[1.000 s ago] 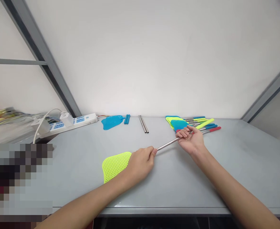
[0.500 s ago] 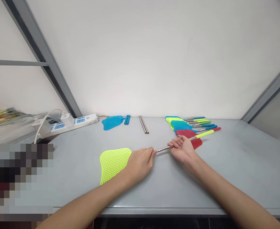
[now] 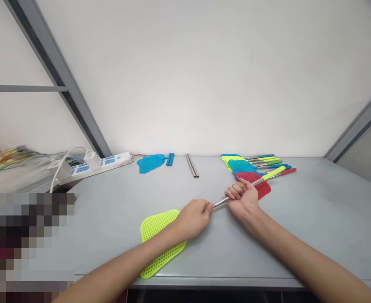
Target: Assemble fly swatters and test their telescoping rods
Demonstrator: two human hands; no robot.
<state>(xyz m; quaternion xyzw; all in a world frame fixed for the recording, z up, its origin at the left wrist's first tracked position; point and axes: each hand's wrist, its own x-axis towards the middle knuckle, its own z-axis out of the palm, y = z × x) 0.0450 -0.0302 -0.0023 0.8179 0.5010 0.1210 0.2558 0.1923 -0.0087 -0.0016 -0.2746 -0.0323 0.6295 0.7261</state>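
A yellow-green fly swatter (image 3: 158, 225) with a perforated head and a metal rod is held in both hands, slanting up to the right. My left hand (image 3: 196, 219) is closed near the head end of the rod, its forearm covering part of the head. My right hand (image 3: 244, 198) has its fingers curled round the rod below the yellow-green grip (image 3: 273, 173). Behind the right hand lies a red fly swatter (image 3: 265, 189), partly hidden by it. Beyond are several stacked swatters, among them a blue one (image 3: 239, 166).
A loose blue swatter head (image 3: 152, 163) and two blue grips (image 3: 170, 159) lie at the back left. Two metal tubes (image 3: 192, 165) rest near the wall. A white power strip (image 3: 117, 160) with plugs sits at the left, by a grey frame post (image 3: 74, 101).
The held swatter has tilted more steeply: its head has come down toward the table's front edge and its grip end has risen. Both hands still hold the rod.
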